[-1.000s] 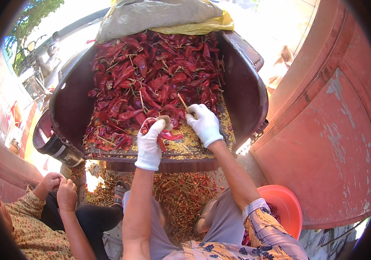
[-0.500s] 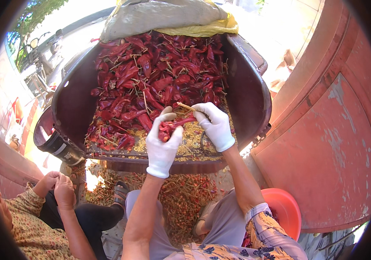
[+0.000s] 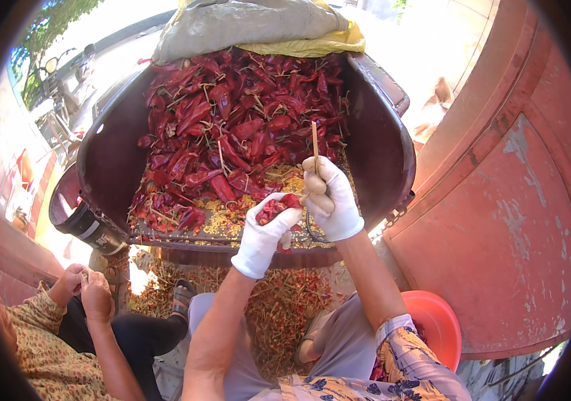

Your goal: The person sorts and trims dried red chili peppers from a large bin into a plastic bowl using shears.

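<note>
Holding red pepper pieces: your left hand, white-gloved, fingers curled around them, above the near edge of the dark tub. Your right hand: white-gloved, fingers folded, thumb and forefinger pinching a thin pale stick, nearly upright; just beside your left. Red peppers: one heap, wrinkled, in the tub beyond both your hands. Yellow seeds: loose, toward the tub's near edge. Grey sack: one, draped at the far end. Orange basin: one, beside your right leg. Co-worker's hands: bare, fingertips together, to your left.
</note>
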`<state>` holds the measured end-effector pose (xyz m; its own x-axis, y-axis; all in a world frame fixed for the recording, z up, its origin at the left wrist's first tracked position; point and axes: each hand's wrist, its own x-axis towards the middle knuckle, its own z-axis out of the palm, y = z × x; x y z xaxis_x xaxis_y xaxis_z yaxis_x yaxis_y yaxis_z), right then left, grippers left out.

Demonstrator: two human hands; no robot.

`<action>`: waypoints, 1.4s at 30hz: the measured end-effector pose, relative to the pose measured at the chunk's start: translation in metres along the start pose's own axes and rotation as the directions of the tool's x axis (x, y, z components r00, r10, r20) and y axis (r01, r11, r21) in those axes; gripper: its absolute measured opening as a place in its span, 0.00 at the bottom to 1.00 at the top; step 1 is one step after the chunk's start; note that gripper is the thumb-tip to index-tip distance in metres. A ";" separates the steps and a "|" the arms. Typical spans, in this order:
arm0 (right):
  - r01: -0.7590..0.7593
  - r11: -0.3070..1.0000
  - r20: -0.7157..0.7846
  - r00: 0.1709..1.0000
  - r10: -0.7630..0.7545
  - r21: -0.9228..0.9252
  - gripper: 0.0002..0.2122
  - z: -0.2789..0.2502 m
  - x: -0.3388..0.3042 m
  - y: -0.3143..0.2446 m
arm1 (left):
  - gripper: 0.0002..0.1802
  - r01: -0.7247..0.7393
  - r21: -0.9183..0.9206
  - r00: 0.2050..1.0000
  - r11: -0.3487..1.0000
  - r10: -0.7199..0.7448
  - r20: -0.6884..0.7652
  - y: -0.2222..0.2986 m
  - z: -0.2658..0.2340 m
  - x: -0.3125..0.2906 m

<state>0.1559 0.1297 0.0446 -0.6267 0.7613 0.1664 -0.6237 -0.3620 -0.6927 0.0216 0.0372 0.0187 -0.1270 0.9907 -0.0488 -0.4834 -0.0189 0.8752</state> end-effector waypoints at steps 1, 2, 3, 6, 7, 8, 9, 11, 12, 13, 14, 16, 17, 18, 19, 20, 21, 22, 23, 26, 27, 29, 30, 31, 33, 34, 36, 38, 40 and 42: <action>-0.054 0.989 0.029 0.998 0.050 0.140 0.12 -0.002 0.002 0.004 | 0.11 -0.036 -0.074 0.999 0.997 0.037 0.011 -0.003 -0.001 0.002; -0.112 0.954 0.062 0.993 0.098 0.277 0.12 -0.004 0.004 0.008 | 0.10 -0.024 -0.117 1.000 0.993 0.023 -0.008 0.001 0.003 -0.001; -0.138 0.932 0.118 0.988 0.103 0.335 0.12 -0.005 0.005 0.011 | 0.07 -0.009 -0.180 1.000 0.984 0.012 0.020 0.000 0.003 -0.002; -0.175 0.870 0.170 0.980 0.107 0.461 0.13 0.000 0.005 0.018 | 0.05 0.030 -0.346 0.992 0.938 0.014 0.126 -0.012 -0.007 -0.003; -0.179 0.870 0.192 0.976 0.099 0.460 0.13 0.000 0.005 0.021 | 0.05 0.044 -0.396 0.986 0.917 0.024 0.165 -0.015 -0.011 -0.003; -0.163 0.883 0.182 0.979 0.090 0.440 0.13 0.002 0.004 0.020 | 0.04 0.068 -0.428 0.983 0.901 0.013 0.183 -0.016 -0.011 -0.005; -0.147 0.895 0.172 0.982 0.081 0.421 0.13 0.006 0.001 0.019 | 0.04 0.092 -0.459 0.979 0.884 0.003 0.202 -0.015 -0.010 -0.007; -0.100 0.962 0.161 0.985 0.060 0.253 0.12 0.015 -0.004 0.013 | 0.04 0.064 -0.442 0.991 0.895 -0.006 0.131 -0.006 -0.005 -0.007; -0.019 1.000 0.082 0.997 0.018 0.020 0.11 0.018 -0.006 0.011 | 0.04 0.017 -0.390 0.999 0.920 0.000 0.042 0.001 -0.002 -0.006; 0.045 0.975 0.014 0.999 -0.043 -0.220 0.10 0.021 -0.008 0.008 | 0.06 -0.067 -0.180 0.998 0.981 0.065 -0.015 0.003 -0.002 -0.006; 0.091 0.892 -0.029 0.993 -0.116 -0.442 0.09 0.025 -0.008 0.006 | 0.09 -0.144 0.052 0.987 0.988 0.147 -0.063 0.006 -0.004 -0.007; 0.013 0.835 -0.056 0.997 -0.052 -0.550 0.07 0.034 -0.010 -0.001 | 0.12 -0.137 0.003 0.988 0.991 0.137 -0.067 0.010 -0.009 -0.008; -0.008 0.754 -0.072 0.996 -0.052 -0.657 0.07 0.037 -0.010 -0.004 | 0.12 -0.108 -0.058 0.991 0.992 0.103 -0.085 0.010 -0.010 -0.008; -0.030 0.659 -0.087 0.995 -0.054 -0.751 0.08 0.037 -0.010 -0.006 | 0.12 -0.080 -0.119 0.992 0.990 0.068 -0.102 0.010 -0.011 -0.008; -0.113 0.635 -0.094 0.994 0.063 -0.764 0.08 0.026 -0.009 -0.008 | 0.10 -0.048 -0.185 0.995 0.982 0.031 -0.091 0.010 -0.013 -0.009; -0.106 0.655 -0.086 0.994 0.063 -0.748 0.08 0.021 -0.009 -0.006 | 0.08 0.002 -0.245 1.000 0.969 0.002 0.019 0.009 -0.016 -0.009; -0.099 0.675 -0.077 0.995 0.063 -0.731 0.07 0.018 -0.011 -0.003 | 0.07 0.059 -0.299 0.991 0.953 -0.020 0.130 0.008 -0.021 -0.009; -0.092 0.695 -0.068 0.996 0.062 -0.714 0.07 0.017 -0.013 -0.002 | 0.07 0.120 -0.345 0.970 0.931 -0.036 0.240 0.006 -0.024 -0.008; 0.009 0.713 0.028 0.999 0.016 -0.701 0.08 0.018 -0.013 0.003 | 0.11 0.132 -0.298 0.960 0.945 -0.047 0.278 0.001 -0.021 -0.007; -0.088 0.776 -0.029 0.996 0.089 -0.624 0.09 0.011 -0.009 0.004 | 0.11 0.221 -0.405 0.949 0.887 -0.100 0.298 0.001 -0.019 -0.006; -0.137 0.867 -0.035 0.990 0.137 -0.479 0.08 0.020 -0.011 0.002 | 0.11 0.218 -0.440 0.942 0.871 -0.070 0.328 0.001 -0.019 -0.005; -0.049 0.837 -0.006 0.998 0.055 -0.545 0.07 0.012 -0.010 0.009 | 0.10 0.200 -0.392 0.964 0.898 -0.108 0.245 -0.001 -0.019 -0.004; -0.005 0.817 0.011 1.000 0.014 -0.576 0.07 0.009 -0.009 0.011 | 0.10 0.193 -0.367 0.971 0.910 -0.124 0.202 -0.001 -0.018 -0.004; 0.010 0.797 -0.013 1.000 -0.023 -0.604 0.06 0.009 -0.009 0.014 | 0.11 0.170 -0.350 0.982 0.921 -0.129 0.136 0.000 -0.015 -0.005; 0.033 0.753 -0.060 0.994 -0.096 -0.657 0.05 0.013 -0.008 0.020 | 0.13 0.129 -0.312 0.991 0.941 -0.135 0.001 0.005 -0.007 -0.007; 0.045 0.752 -0.055 0.993 -0.107 -0.657 0.05 0.014 -0.009 0.020 | 0.16 0.081 -0.233 0.996 0.969 -0.085 -0.003 0.005 -0.008 -0.007; 0.073 0.753 -0.036 0.991 -0.128 -0.654 0.05 0.019 -0.011 0.020 | 0.21 -0.024 -0.065 1.000 0.998 0.023 -0.005 0.007 -0.010 -0.008; 0.141 0.693 -0.005 0.979 -0.205 -0.707 0.05 0.019 -0.010 0.029 | 0.17 -0.050 0.058 0.997 0.997 0.053 -0.059 0.006 -0.009 -0.009; 0.173 0.627 0.026 0.971 -0.237 -0.760 0.05 0.018 -0.010 0.031 | 0.15 -0.027 0.108 0.997 0.994 0.034 -0.071 0.007 -0.013 -0.011; 0.172 0.553 0.059 0.974 -0.217 -0.815 0.06 0.019 -0.011 0.029 | 0.13 0.031 0.081 0.998 0.996 -0.026 -0.064 0.012 -0.011 -0.013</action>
<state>0.1357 0.1008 0.0362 -0.5032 0.7884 0.3539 -0.0718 0.3700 -0.9263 0.0082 0.0227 0.0244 -0.1695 0.9802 -0.1023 -0.4152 0.0232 0.9094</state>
